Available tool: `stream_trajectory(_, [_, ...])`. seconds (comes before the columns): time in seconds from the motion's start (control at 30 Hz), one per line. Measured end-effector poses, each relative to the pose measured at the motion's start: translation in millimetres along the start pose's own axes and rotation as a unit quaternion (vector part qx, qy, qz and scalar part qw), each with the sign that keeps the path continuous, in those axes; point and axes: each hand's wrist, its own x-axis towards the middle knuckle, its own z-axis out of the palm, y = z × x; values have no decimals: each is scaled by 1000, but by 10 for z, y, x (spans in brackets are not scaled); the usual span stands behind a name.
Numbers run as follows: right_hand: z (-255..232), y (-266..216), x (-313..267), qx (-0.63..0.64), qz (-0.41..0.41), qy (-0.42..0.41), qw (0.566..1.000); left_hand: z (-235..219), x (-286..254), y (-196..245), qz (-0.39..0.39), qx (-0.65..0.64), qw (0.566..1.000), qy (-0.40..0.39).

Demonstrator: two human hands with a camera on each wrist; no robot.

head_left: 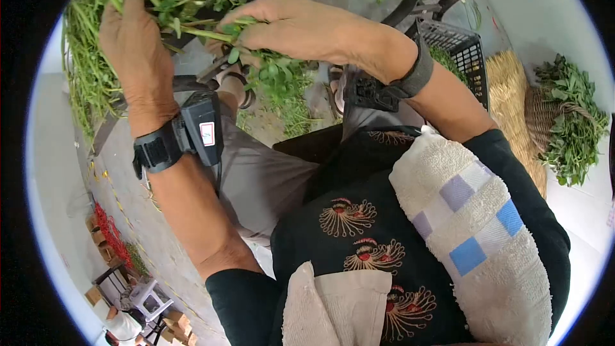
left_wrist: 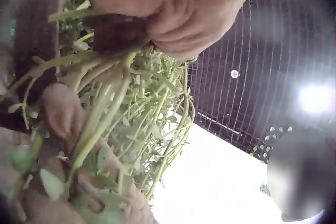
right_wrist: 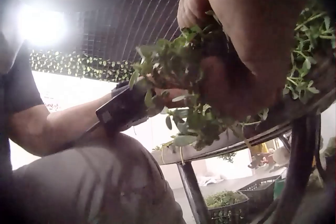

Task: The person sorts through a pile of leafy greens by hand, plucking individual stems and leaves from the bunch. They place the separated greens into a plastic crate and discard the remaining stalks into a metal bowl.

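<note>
Leafy green stems [head_left: 204,32] stretch between my two hands. My left hand [head_left: 136,57] is at the upper left in the head view, fingers curled round the stem ends; its wrist view shows it from above the stems [left_wrist: 107,103]. My right hand [head_left: 288,29] grips the leafy end of the stems, thumb and fingers bent round it. Leaves [right_wrist: 178,77] poke out below its fingers in the right wrist view. A large pile of the same greens [head_left: 83,70] lies beside and beyond my left hand on a dark-edged table.
Loose greens [head_left: 282,96] lie on the floor between the feet. A black plastic crate [head_left: 471,48] stands at the right, next to a straw bundle [head_left: 506,102] and a wicker basket [head_left: 537,115] of leafy plants. A towel [head_left: 474,218] hangs over the shoulder.
</note>
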Motion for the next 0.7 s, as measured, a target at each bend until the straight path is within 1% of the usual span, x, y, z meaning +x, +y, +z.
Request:
stream_trajectory(0.07, [-56,-11,13,-164,-82,17,983,67,-23,32,-12,-4,1000,6])
stream_trajectory(0.1, [-50,32,52,-200,-92,36,975,99,-38,65,4,36,999,26])
stream_trajectory(0.13, [-44,56,60,-196,-89,37,976,111,-50,78,21,77,996,46])
stream_trajectory(0.17, [-48,55,72,-207,-99,40,972,98,-48,65,3,76,996,41])
stream_trajectory(0.23, [-38,77,110,-218,-109,43,969,57,-23,-1,12,57,998,33])
stream_trajectory(0.3, [-15,115,180,-169,-110,95,975,63,-12,-33,20,36,999,26])
stream_trajectory(0.33, [-4,137,215,-167,-109,95,975,55,-17,-44,27,41,999,18])
stream_trajectory(0.4, [3,230,302,-173,-139,157,962,61,-27,-47,33,46,998,8])
stream_trajectory(0.43, [13,287,368,-172,-139,157,963,61,-31,-46,34,67,997,6])
stream_trajectory(0.5, [36,394,466,-167,-296,203,918,-33,-3,-48,33,89,996,5])
stream_trajectory(0.53, [35,426,451,-164,-293,203,920,-195,62,-62,211,395,893,-36])
stream_trajectory(0.57, [14,388,414,-141,-208,200,947,-238,86,-21,362,646,668,-72])
stream_trajectory(0.6, [-18,350,379,-118,-122,195,966,-240,75,-21,361,647,668,-72])
stream_trajectory(0.63, [-52,336,356,-116,-120,194,967,-231,48,-28,224,467,853,-65])
stream_trajectory(0.67, [-93,330,338,-25,-111,196,974,-209,15,-12,68,248,965,-50])
stream_trajectory(0.7, [-139,337,316,66,-102,194,973,-218,-15,0,66,250,965,-48])
